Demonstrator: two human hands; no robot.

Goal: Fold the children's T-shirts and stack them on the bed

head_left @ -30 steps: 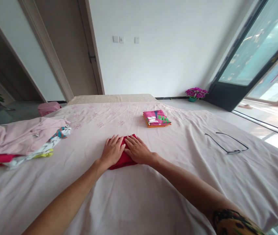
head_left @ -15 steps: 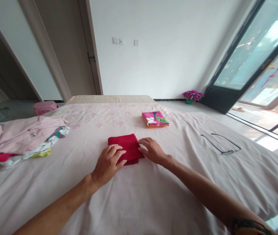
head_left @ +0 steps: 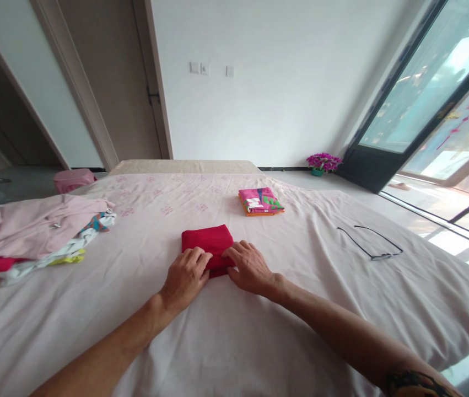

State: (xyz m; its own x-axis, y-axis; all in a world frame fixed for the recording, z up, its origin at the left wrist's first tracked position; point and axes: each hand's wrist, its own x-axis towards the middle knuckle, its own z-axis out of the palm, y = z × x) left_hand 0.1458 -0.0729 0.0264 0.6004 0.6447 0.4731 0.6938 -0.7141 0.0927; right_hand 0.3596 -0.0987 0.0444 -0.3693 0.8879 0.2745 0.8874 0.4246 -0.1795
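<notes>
A small folded red cloth (head_left: 207, 241) lies in the middle of the pale pink bed sheet (head_left: 234, 331). My left hand (head_left: 184, 278) is at the cloth's near left edge, its fingers curled onto the fabric. My right hand (head_left: 248, 268) is at the near right corner, with fingers bent and closed on that edge. The two hands nearly touch and hide the cloth's near edge.
A folded pink patterned cloth (head_left: 260, 201) lies further back on the bed. A pile of unfolded clothes (head_left: 31, 231) sits at the left. A thin black wire hanger (head_left: 370, 242) lies to the right. Beyond the bed are a pink stool (head_left: 73, 179), a flower pot (head_left: 323, 162) and glass doors (head_left: 432, 110).
My hands slid back off the top of the red cloth, moved apart to its sides, then came together at its near edge and closed on it.
</notes>
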